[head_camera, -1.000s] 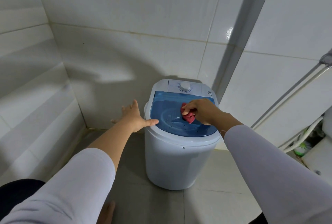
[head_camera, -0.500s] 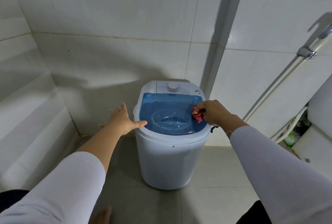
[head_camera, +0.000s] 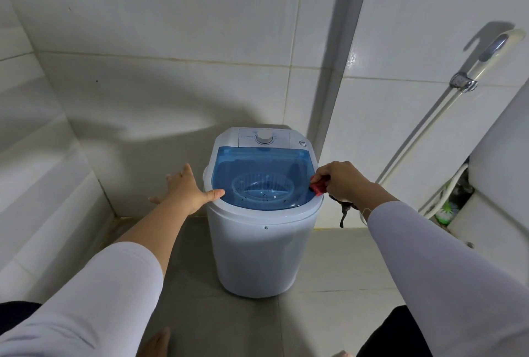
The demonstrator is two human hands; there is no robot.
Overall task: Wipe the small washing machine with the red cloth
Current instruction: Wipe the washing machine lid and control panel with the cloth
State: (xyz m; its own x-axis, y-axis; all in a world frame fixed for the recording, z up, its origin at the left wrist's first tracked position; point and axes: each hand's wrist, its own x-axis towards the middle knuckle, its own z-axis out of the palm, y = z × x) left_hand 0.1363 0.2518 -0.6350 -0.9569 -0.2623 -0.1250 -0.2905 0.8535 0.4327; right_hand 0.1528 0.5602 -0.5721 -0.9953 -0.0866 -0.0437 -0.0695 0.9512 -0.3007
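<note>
Gripped bunched red cloth (head_camera: 317,186) in right hand (head_camera: 342,180), now at the blue lid's (head_camera: 257,167) 3 o'clock edge on the small washing machine (head_camera: 262,256), shifted rightward from lid centre. Left hand (head_camera: 187,191) still spread flat at 9 o'clock, thumb on rim.

no text can be read anywhere. the washer (head_camera: 262,245) has a control panel (head_camera: 264,138) with faint marks around its dial (head_camera: 264,136). they are too small to make out.

Washing machine (head_camera: 262,259) smooth white plastic; lid (head_camera: 262,177) glossy translucent blue plastic; red cloth (head_camera: 317,186) soft fabric; wall tiles (head_camera: 171,41) glazed
</note>
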